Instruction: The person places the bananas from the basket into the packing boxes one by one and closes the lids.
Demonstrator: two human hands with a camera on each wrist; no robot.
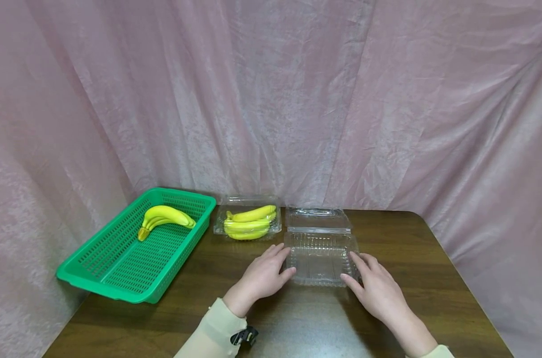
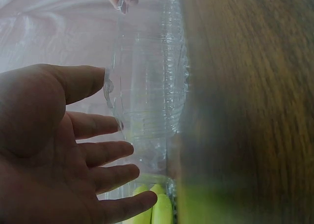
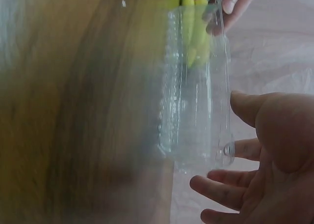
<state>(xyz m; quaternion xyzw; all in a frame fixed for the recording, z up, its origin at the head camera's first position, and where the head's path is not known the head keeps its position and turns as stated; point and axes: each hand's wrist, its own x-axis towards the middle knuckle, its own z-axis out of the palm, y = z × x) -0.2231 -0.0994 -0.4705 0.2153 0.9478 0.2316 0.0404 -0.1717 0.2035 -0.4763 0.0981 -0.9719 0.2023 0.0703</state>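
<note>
A clear plastic clamshell box (image 1: 321,263) lies on the table with its lid (image 1: 317,219) folded back away from me. At its left side is my left hand (image 1: 264,273), fingers extended, the thumb tip right at the rim in the left wrist view. My right hand (image 1: 378,291) is at the opposite side, its thumb and loosely spread fingers close along the edge. Through the walls the box looks bare inside. Just behind and left, a second clear clamshell box (image 1: 226,203) contains a bunch of yellow bananas (image 1: 248,226).
A green plastic basket (image 1: 161,283) with slotted walls stands on the left of the brown wooden table (image 1: 414,248). Another banana bunch (image 1: 168,216) lies inside it, near its far end. A pink curtain (image 1: 297,99) hangs behind the table and along its sides.
</note>
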